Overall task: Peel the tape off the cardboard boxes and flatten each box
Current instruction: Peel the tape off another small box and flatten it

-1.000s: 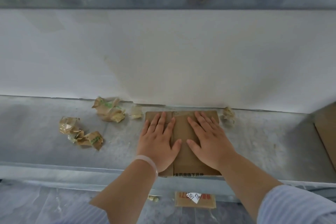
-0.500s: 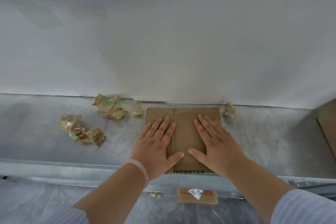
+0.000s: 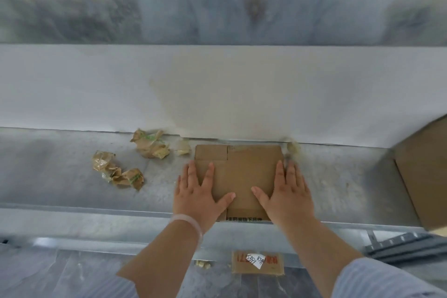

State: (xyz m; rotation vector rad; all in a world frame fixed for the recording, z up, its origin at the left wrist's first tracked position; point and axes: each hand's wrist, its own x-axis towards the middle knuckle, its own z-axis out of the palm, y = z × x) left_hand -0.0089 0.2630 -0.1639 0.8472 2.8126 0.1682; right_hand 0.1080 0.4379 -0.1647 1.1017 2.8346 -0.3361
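Note:
A flattened brown cardboard box (image 3: 242, 172) lies on the grey shelf surface (image 3: 60, 176), its far edge against the white wall. My left hand (image 3: 198, 196) rests flat on the box's left edge with fingers straight and spread. On the box's right edge lies my right hand (image 3: 287, 193), also flat, thumb pointing inward. Both thumbs lie on the cardboard. Crumpled balls of peeled brown tape (image 3: 116, 172) lie to the left, and another clump of tape (image 3: 151, 144) sits by the wall.
A larger cardboard piece (image 3: 428, 172) leans at the right edge. A small tape scrap (image 3: 292, 146) lies by the box's far right corner. A labelled cardboard piece (image 3: 257, 262) lies on the floor below the shelf front. Grey metal rails (image 3: 399, 244) sit low on the right.
Both hands have slid apart from the middle of the box to its left and right edges. The view has tilted upward, showing more of the wall.

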